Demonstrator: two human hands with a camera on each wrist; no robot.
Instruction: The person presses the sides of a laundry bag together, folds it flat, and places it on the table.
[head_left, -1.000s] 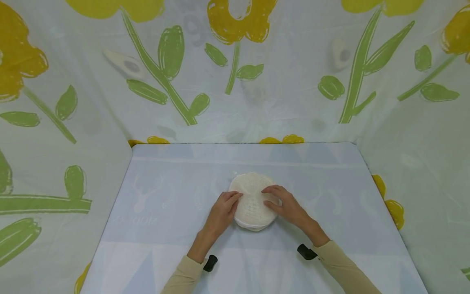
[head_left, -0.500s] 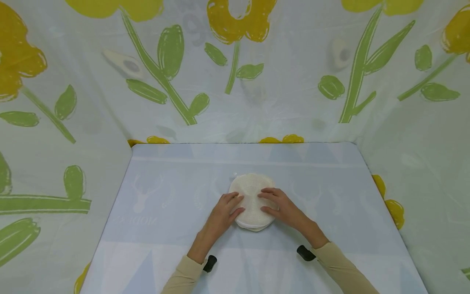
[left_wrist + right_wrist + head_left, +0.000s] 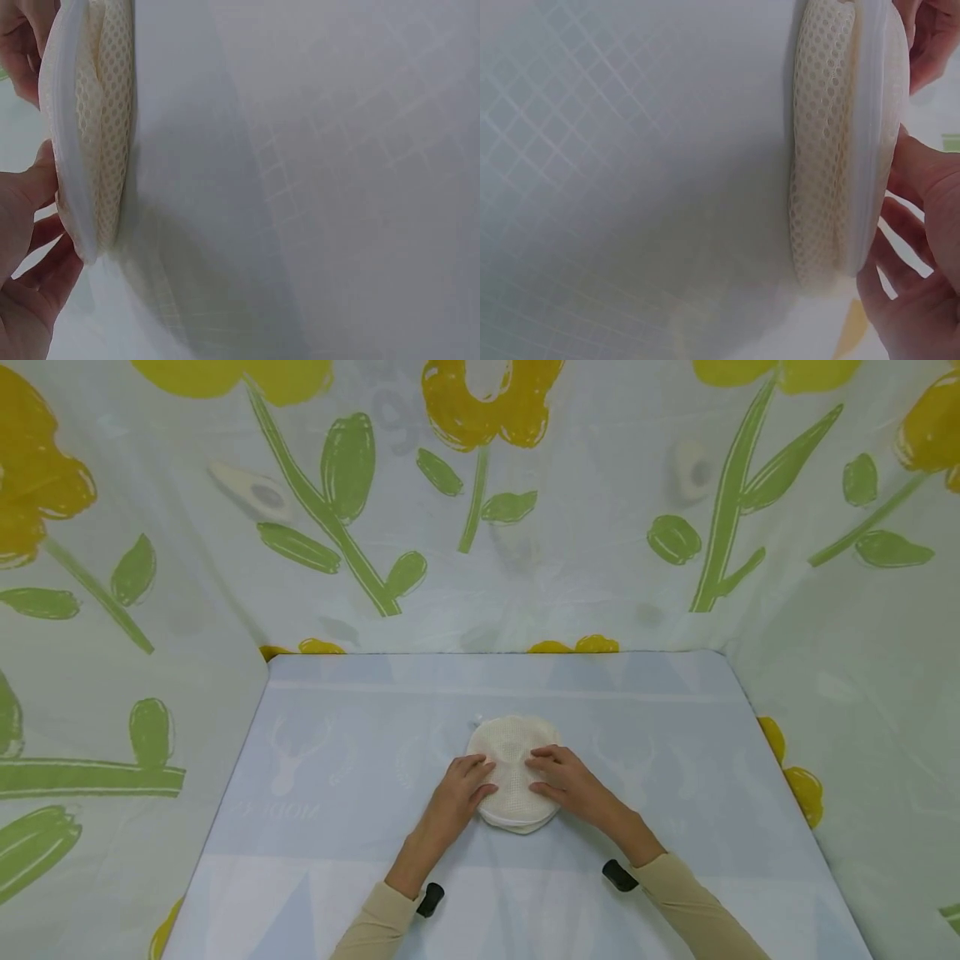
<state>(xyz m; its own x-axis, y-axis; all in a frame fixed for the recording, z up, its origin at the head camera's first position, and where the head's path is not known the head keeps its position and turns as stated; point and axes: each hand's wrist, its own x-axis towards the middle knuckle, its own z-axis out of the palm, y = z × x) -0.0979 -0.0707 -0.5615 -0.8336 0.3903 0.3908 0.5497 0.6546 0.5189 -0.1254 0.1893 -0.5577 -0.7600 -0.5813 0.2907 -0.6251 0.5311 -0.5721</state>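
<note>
A round, cream mesh laundry bag [image 3: 514, 793] lies on the table, flat on top and puffed at its sides. White trim runs round its upper edge; the mesh side wall [image 3: 114, 112] shows in the left wrist view and the opposite side [image 3: 821, 150] in the right wrist view. On the bag's left part rests my left hand [image 3: 456, 793], fingers spread and slightly bent, touching the top near the rim. Opposite it, my right hand [image 3: 579, 787] touches the top from the right with loosely bent fingers. Neither hand pinches the fabric visibly. The bag's underside is hidden.
The table [image 3: 337, 827] wears a pale blue and white patterned cover. Behind it and along both sides hang curtains [image 3: 585, 527] printed with yellow flowers and green leaves. A small pale tab [image 3: 477, 720] sticks out at the bag's far left edge.
The left fingers, bunched at the bag's top one second ago, have spread apart. My right hand has slid slightly left over the mesh. The bag stays nearly in place.
</note>
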